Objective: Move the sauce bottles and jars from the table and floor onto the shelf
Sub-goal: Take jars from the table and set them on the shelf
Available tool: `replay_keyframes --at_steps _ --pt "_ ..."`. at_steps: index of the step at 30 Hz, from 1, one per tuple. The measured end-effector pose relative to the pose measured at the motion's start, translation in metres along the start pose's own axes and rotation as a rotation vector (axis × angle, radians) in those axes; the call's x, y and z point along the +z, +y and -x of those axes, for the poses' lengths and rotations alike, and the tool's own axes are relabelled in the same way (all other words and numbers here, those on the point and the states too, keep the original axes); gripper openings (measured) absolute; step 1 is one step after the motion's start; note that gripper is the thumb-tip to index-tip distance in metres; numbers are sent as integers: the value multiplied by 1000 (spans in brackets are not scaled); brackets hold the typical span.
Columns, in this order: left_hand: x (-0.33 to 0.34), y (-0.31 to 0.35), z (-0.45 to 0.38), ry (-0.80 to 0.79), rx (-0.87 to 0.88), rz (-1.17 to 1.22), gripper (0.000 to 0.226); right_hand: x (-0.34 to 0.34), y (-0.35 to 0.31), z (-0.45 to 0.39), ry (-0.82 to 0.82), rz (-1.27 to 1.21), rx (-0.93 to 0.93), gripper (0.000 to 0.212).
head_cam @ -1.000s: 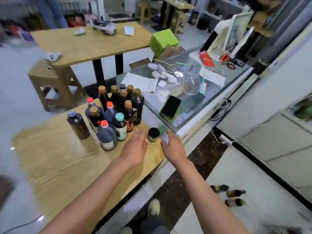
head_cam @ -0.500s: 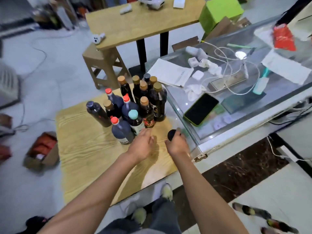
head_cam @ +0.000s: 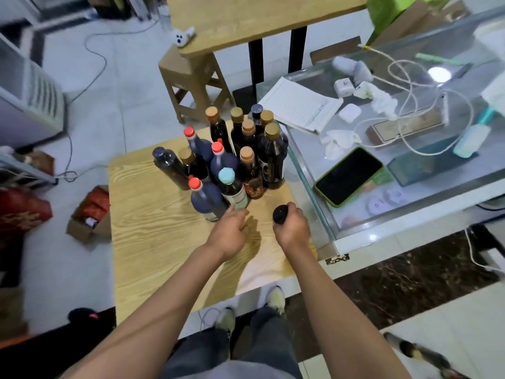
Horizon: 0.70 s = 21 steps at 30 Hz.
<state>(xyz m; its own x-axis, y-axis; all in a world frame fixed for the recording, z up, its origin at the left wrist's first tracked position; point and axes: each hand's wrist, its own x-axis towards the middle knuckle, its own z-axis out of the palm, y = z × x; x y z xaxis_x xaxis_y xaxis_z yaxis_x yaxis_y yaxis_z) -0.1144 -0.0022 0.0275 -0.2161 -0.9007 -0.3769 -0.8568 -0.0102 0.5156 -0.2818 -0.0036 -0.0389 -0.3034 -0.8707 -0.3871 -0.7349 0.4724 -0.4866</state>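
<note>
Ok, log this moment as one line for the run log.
right hand: closed on black-lidded jar | left hand: open, reaching for teal-capped bottle | bottles clustered on wooden table | shelf: not in view

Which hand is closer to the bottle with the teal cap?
Left. The left hand has its fingertips right at the base of the teal-capped bottle; the right hand is off to its right, wrapped around a black-lidded jar.
</note>
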Motion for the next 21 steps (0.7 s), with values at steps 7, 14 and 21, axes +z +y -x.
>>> replay_keyframes --at_steps 7,14,21 --pt "-12 -2 22 -29 55 6 47 -26 -15 54 0 -707 11 64" --pt "-38 18 57 -63 170 447 57 -80 -25 134 178 -1039 57 53" --pt "-28 98 120 -382 463 717 53 -139 10 237 563 -1193 91 63"
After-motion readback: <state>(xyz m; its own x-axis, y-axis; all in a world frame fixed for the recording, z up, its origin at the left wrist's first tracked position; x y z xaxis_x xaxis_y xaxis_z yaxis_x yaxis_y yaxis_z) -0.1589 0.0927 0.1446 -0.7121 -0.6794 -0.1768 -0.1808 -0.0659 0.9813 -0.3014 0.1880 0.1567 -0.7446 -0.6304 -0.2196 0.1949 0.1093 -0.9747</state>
